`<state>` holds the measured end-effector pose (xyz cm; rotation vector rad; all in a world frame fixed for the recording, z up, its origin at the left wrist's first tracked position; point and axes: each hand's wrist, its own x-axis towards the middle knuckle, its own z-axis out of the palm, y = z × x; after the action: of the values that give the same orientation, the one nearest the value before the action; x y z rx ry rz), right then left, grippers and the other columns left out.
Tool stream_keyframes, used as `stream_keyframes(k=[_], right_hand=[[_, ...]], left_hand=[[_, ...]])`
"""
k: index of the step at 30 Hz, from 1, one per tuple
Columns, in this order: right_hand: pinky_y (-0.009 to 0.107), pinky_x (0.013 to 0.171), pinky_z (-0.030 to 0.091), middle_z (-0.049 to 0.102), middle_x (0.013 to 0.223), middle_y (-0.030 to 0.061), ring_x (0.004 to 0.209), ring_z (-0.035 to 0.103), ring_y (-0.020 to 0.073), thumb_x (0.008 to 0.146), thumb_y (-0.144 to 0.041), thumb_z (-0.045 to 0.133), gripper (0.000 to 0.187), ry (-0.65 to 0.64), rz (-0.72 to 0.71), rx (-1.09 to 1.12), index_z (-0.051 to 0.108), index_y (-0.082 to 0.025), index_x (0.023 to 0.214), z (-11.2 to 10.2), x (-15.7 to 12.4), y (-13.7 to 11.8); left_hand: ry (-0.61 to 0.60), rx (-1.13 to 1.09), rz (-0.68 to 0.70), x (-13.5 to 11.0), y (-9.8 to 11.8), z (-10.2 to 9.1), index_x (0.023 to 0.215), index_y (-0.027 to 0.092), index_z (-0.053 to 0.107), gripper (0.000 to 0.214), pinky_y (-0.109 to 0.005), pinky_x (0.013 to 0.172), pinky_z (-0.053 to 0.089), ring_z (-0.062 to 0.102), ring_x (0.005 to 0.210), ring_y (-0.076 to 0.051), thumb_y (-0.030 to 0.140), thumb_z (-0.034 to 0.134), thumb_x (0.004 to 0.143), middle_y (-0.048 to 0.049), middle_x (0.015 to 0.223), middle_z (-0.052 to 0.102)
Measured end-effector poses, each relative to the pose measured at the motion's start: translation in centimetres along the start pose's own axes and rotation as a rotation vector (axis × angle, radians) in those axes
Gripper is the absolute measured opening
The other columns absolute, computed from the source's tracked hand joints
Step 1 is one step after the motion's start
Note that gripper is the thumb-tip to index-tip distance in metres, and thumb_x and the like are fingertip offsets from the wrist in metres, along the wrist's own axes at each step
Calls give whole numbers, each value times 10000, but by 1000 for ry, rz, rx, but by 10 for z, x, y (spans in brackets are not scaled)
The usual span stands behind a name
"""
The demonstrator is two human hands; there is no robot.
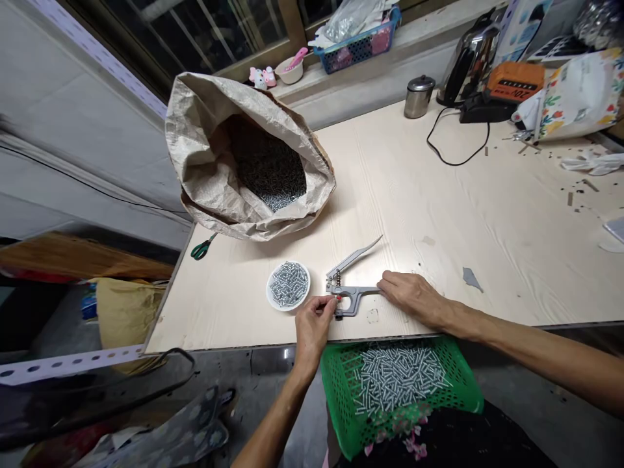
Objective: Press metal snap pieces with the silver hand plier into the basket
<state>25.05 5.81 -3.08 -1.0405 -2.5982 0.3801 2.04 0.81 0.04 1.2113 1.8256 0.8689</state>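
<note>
Grey snap-fastener pliers [354, 299] lie on the table near its front edge, their upper lever raised and the spring showing. My right hand [407, 292] is closed on the end of the lower handle. At the jaw, beside a small red part, my left hand [312, 325] pinches thumb and forefinger together; what they hold, if anything, is too small to make out. A white bowl [268, 296] full of short silvery metal pins stands just left of the pliers. Below the table edge, a green plastic basket [336, 396] holds many similar metal pieces.
A large open woven sack [195, 169] with metal pieces inside stands at the back left. Green-handled scissors [201, 249] lie near the left edge. A lidded metal canister [418, 97], an electric kettle [468, 58] and a black cable [446, 153] occupy the back right.
</note>
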Motion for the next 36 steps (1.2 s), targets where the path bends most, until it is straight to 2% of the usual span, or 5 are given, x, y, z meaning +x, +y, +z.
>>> stream_keyframes(k=[18,23,29,33,36], right_hand=[[334,569,333,541,764,56,646,428,165,906,-31,289,321,21,-34,35,518,-203,760,-4,-8,-8],[316,548,321,554,788,58,637,439,159,912,-57,328,276,-27,-7,46,526,-193,776,1,-4,-5],[318,673,434,589,961,85,825,539,195,905,-316,539,137,-119,-20,122,583,-185,911,-11,1,8],[523,993,339,404,1382,205,1274,334,376,676,-611,717,835,-82,-66,60,445,-131,1303,-21,16,24],[608,1042,226,333,1439,229,1339,217,428,573,-673,743,1074,-156,-75,-4,336,-114,1395,-20,28,32]], left_hand=[[27,95,16,-8,-5,4,737,158,723,268,-256,661,468,608,705,-165,417,655,725,-50,756,677],[-181,65,-208,3,-3,-2,613,138,668,280,-221,438,409,501,445,-113,415,709,629,2,502,571],[-231,-17,-389,3,5,-3,585,137,641,231,-271,493,516,533,427,-117,333,763,568,18,448,564],[-254,33,-364,0,2,-4,599,127,640,212,-255,527,519,565,461,-118,323,721,609,17,483,584],[-270,75,-358,-2,0,-4,609,124,634,210,-246,529,503,565,459,-116,325,687,639,21,483,579]])
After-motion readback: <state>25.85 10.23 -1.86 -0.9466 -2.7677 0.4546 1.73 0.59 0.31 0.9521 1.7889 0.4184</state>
